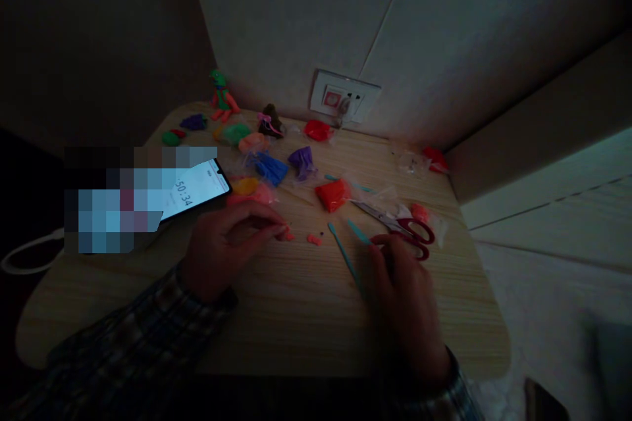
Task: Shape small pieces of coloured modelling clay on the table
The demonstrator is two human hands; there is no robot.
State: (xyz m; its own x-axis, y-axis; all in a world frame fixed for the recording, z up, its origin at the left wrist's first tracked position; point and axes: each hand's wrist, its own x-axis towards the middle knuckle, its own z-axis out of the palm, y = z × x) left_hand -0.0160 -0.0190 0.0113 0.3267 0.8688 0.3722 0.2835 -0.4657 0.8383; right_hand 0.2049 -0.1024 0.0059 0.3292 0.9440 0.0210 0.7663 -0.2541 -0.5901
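From where I stand, the left hand (217, 247) has its grip drawn together, thumb against fingertips, right at a small coral piece (289, 235); I can't tell whether that piece is pinched or lying on the desk (296, 322). The right hand (407, 286) has its grip clamped on a teal tool (359, 231), blade toward the other hand. In the gap between the hands lie another coral bit (315, 239) and a slim teal stick (340, 245). Scissors (372, 214) sit just beyond the right hand, their red handles toward the right edge, so that side is tight. Wood grain stretches from both hands down to the near edge. Past them, a red packet (332, 195), a blue packet (271, 170) and a purple packet (303, 163) crowd the middle, and a green-and-coral figure (222, 100) sits at the far edge, close to the wall (276, 26). A lit phone (197, 191) lies on the left side, near the left hand.
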